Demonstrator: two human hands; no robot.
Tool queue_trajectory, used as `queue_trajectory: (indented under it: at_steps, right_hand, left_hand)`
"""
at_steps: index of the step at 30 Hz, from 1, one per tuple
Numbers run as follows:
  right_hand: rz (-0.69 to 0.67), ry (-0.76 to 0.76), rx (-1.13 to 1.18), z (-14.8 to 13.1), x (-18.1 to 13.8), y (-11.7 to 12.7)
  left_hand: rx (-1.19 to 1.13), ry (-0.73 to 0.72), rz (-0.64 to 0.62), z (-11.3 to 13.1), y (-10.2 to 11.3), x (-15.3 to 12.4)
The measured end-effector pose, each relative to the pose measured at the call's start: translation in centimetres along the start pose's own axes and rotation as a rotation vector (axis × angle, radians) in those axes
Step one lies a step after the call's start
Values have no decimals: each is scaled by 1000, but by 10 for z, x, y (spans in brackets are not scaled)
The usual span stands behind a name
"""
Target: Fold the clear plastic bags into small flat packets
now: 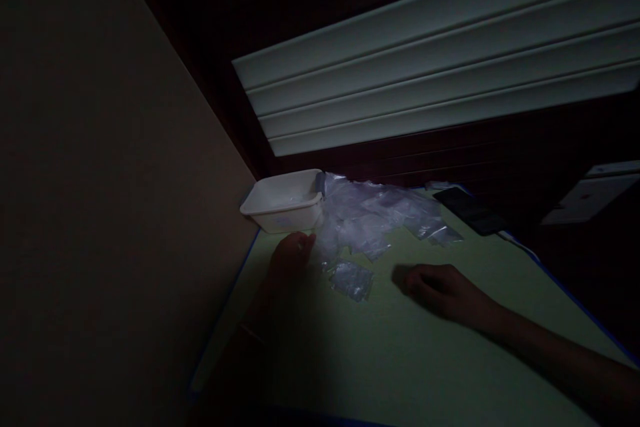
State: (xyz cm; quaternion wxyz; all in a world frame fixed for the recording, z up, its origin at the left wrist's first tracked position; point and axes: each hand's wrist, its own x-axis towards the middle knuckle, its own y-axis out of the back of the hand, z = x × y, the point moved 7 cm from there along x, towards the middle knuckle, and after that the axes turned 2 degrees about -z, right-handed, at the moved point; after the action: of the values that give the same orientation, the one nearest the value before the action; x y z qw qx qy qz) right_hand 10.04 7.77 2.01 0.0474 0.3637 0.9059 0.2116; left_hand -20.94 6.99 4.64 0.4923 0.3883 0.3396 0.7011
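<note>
My left hand (291, 255) is closed with its fingertips together, just in front of the white plastic tub (287, 220). A tiny pale spot shows at its fingers, too small and dark to name. My right hand (443, 288) is loosely curled over the table on the right, and nothing shows in its fingers. Between the hands lies a small clear plastic bag (351, 279), flat and apart from both. Behind it spreads a heap of clear plastic bags (373, 213), reaching from the tub's side towards the right.
A dark phone-like slab (470, 210) lies at the table's back right, with a pale cable (520, 242) beside it. The green tabletop (380, 353) has blue edges. A wall (125, 180) borders it on the left; a slatted panel (425, 60) stands behind. Light is dim.
</note>
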Motion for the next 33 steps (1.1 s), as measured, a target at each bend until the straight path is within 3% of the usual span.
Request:
queue_trajectory:
  at_steps: [7,11,17,20,22,25,30,33]
  right_hand:
    - [-37,18,-31,3,-1,-2]
    - [-30,7,-42,2,-1,-2]
    - [-3,23,-40,2,-2,-1]
    - [107,14,-7,2,-3,7]
    - [210,18,38,1,-5,16]
    - [295,87,61,-6,-9,24]
    - [228,331,-59,-32,-14,12]
    - [140,385,-122,-44,-17,-2]
  left_hand:
    - [-218,10,61,-1,-10,5]
    - [-420,20,143,1,-2,5]
    - [-806,-56,129,30,9,-5]
    - [-1014,-95,-5,56,4,-17]
    - [-1285,-66,-167,73,-5,-27]
    - [-1421,-5,-368,92,-20,-43]
    - [-1407,60,-653,112,-50,-70]
    - [-1373,72,-698,120,-59,-79]
